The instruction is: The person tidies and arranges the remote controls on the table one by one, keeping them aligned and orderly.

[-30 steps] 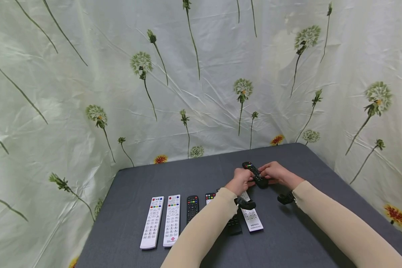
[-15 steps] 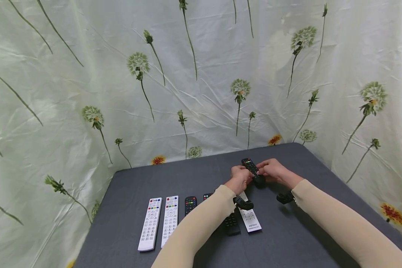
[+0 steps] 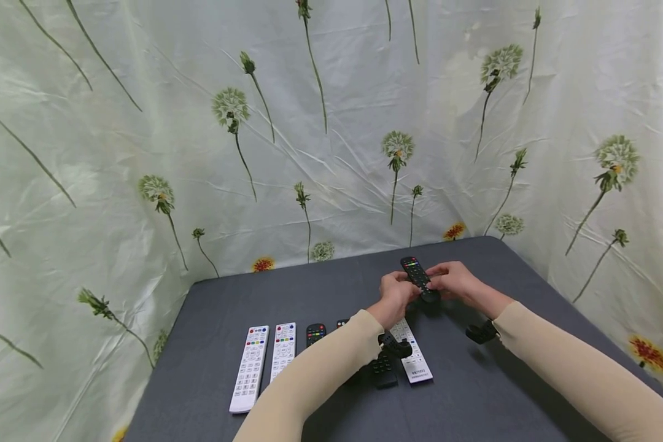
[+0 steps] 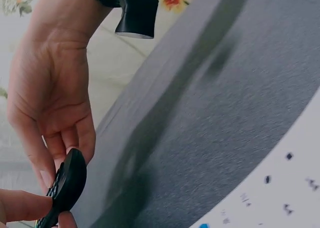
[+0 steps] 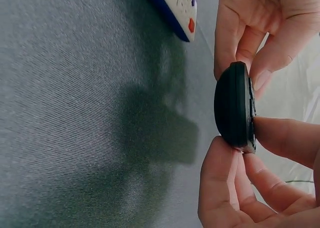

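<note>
Both hands hold a black remote control (image 3: 418,276) above the back right part of the table, its button side facing up and toward me. My left hand (image 3: 395,294) pinches its left edge, thumb on the button face and fingers beneath. From the other side my right hand (image 3: 457,283) pinches it in the same way. In the right wrist view the remote (image 5: 233,107) shows end-on, with a gap and a shadow between it and the cloth. A white remote (image 3: 411,356) lies on the table below the left hand.
On the grey table (image 3: 199,380) several more remotes lie in a row: a white remote (image 3: 250,368) at the far left, another white remote (image 3: 283,347), a black remote (image 3: 315,333), and a black remote (image 3: 383,371). My left sleeve (image 3: 315,374) covers part of the row. A flowered curtain (image 3: 331,153) hangs behind.
The held black remote has risen slightly, its far end tilting up, with both hands still on it. The remotes on the table stay put.
</note>
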`<action>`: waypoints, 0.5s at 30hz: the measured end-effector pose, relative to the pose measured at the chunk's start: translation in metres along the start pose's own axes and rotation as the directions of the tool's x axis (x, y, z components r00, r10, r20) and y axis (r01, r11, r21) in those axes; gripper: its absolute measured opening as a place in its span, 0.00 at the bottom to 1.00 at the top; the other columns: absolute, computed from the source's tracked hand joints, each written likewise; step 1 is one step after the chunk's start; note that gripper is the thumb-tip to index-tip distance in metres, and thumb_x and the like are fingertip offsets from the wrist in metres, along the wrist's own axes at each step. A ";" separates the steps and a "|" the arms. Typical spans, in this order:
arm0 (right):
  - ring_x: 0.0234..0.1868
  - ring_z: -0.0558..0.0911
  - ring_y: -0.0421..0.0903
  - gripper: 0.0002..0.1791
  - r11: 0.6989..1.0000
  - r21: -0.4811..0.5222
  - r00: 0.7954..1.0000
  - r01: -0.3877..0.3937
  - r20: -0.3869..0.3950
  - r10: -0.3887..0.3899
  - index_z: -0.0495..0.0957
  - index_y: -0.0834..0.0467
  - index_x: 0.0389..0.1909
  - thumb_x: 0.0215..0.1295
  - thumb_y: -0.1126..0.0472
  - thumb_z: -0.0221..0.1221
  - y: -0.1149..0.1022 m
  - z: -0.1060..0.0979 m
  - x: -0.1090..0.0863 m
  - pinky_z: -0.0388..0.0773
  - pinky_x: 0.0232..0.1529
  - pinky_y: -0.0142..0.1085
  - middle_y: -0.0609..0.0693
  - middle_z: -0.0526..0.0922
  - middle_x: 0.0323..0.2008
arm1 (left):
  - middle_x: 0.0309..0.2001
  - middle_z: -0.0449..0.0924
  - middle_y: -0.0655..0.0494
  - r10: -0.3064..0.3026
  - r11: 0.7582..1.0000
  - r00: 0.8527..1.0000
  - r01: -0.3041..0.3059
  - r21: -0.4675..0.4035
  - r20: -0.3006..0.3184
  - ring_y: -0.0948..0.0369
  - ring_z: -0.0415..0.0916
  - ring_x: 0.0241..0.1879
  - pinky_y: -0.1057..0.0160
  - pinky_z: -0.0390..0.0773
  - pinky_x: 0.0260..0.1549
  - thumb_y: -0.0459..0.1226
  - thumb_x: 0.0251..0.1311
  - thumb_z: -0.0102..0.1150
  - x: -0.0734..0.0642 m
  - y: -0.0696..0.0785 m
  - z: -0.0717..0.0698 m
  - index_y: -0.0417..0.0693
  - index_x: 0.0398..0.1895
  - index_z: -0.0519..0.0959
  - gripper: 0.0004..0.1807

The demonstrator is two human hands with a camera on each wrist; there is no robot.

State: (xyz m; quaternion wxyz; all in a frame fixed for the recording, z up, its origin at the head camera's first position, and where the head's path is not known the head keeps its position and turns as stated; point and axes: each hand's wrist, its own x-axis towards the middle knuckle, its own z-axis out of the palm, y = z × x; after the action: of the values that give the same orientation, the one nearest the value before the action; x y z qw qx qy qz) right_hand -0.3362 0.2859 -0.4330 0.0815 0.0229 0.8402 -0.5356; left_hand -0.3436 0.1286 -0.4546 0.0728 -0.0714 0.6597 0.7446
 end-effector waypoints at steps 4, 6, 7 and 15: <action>0.40 0.84 0.51 0.28 1.000 0.004 1.000 0.016 -0.003 -0.016 0.70 0.73 0.64 0.65 0.67 0.63 -0.002 0.000 -0.010 0.83 0.45 0.53 0.69 0.78 0.52 | 0.39 0.82 0.47 0.032 0.999 0.999 -0.032 0.008 0.035 0.55 0.84 0.34 0.56 0.85 0.40 0.15 0.47 0.61 -0.009 0.000 -0.004 0.38 0.54 0.80 0.27; 0.41 0.85 0.52 0.29 1.000 0.007 1.000 0.021 -0.001 -0.021 0.69 0.72 0.65 0.65 0.67 0.63 -0.002 0.000 -0.014 0.83 0.44 0.52 0.69 0.80 0.52 | 0.36 0.83 0.48 0.049 0.999 0.998 -0.050 0.008 0.046 0.54 0.84 0.34 0.56 0.85 0.39 0.15 0.47 0.62 -0.014 0.000 -0.006 0.38 0.54 0.80 0.28; 0.42 0.85 0.52 0.29 1.000 0.010 1.000 0.021 -0.002 -0.021 0.69 0.72 0.66 0.66 0.67 0.63 -0.003 0.000 -0.017 0.83 0.44 0.51 0.68 0.80 0.52 | 0.35 0.83 0.48 0.057 0.998 0.997 -0.058 0.010 0.051 0.54 0.84 0.34 0.56 0.85 0.39 0.15 0.47 0.63 -0.016 -0.001 -0.007 0.38 0.54 0.80 0.28; 0.43 0.86 0.52 0.32 0.998 0.043 0.999 0.039 0.014 -0.040 0.65 0.69 0.70 0.68 0.66 0.63 -0.001 0.001 -0.039 0.83 0.45 0.50 0.66 0.82 0.51 | 0.33 0.81 0.50 0.092 0.996 0.991 -0.092 0.001 0.094 0.58 0.82 0.30 0.59 0.85 0.35 0.15 0.46 0.67 -0.036 -0.003 -0.016 0.40 0.54 0.80 0.29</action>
State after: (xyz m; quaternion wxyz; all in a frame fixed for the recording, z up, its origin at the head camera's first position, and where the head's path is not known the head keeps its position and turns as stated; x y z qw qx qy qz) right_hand -0.2974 0.2864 -0.4263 0.0768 0.0040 0.8284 -0.5549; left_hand -0.3073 0.1124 -0.4519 0.0696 -0.0057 0.6602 0.7479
